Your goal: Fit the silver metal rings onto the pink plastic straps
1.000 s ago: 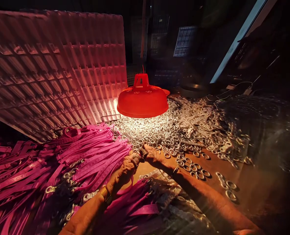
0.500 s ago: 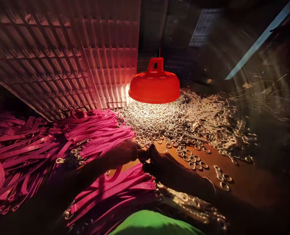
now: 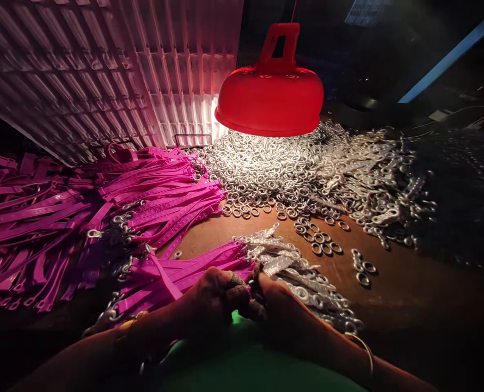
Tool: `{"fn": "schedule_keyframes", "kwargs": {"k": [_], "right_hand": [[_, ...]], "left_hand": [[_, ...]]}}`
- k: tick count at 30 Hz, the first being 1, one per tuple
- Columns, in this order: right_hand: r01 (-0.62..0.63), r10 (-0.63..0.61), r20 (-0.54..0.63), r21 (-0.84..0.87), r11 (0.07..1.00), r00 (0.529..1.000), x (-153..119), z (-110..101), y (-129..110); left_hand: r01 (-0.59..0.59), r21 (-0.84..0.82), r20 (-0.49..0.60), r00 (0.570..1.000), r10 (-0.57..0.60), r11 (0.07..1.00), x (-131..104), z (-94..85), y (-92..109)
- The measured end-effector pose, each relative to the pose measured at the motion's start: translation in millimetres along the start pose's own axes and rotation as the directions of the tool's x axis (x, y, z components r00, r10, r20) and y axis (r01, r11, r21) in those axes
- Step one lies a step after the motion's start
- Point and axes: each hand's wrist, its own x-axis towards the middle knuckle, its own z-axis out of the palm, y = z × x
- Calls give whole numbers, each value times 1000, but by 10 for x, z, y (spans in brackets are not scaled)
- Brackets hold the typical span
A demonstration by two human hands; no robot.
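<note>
My left hand (image 3: 217,291) is closed, its covered fingertips meeting those of my right hand (image 3: 266,296) just in front of my body. A bit of pink strap (image 3: 173,344) shows beneath my left wrist, seemingly running from that hand; most of it is hidden. Between the fingertips a small pale glint shows, too small to name. My right hand is pinched closed too, and what it grips is hidden. Right behind the hands lies a bundle of pink straps (image 3: 193,267). Touching its right end is a pile of silvery metal pieces with ring ends (image 3: 294,267).
A red lamp (image 3: 270,103) hangs low over a heap of metal rings (image 3: 266,169). More metal pieces (image 3: 372,185) lie right of it. Other pink straps (image 3: 168,201) spread left, before a ribbed pale panel (image 3: 188,65). Loose rings (image 3: 319,239) lie on the brown tabletop (image 3: 405,283).
Both hands have drawn back together from near the ring heap toward my body, still closed fingertip to fingertip. The view has tilted down, and the metal pile behind the right hand is now uncovered.
</note>
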Motion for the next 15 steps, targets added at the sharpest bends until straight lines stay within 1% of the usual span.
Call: {"fn": "schedule_keyframes", "kwargs": {"k": [2,4,7,9,10,13,15], "right_hand": [[9,-8,48,-26,1000,999,53,-25,-51],[25,-17,93,-79,997,996,91,-55,-94],[32,6,152,-245,969,988,118,-91,-138],[19,41,183,-315,949,982,133,-103,-138],[16,48,194,-316,949,980,144,-106,-129],[57,8,219,-287,956,976,177,-128,-102],[111,-33,230,-334,936,973,190,-178,-130]], "left_hand": [[-4,-35,15,1000,5,999,47,-19,-49],[20,-47,-7,1000,-21,999,103,-42,-112],[51,-85,5,999,-51,995,169,-67,-175],[67,-108,18,998,-66,992,194,-66,-176],[81,-114,12,997,-80,990,203,-60,-167],[128,-95,-1,992,-129,987,194,-50,-119],[135,-70,38,990,-133,988,132,-94,-74]]}}
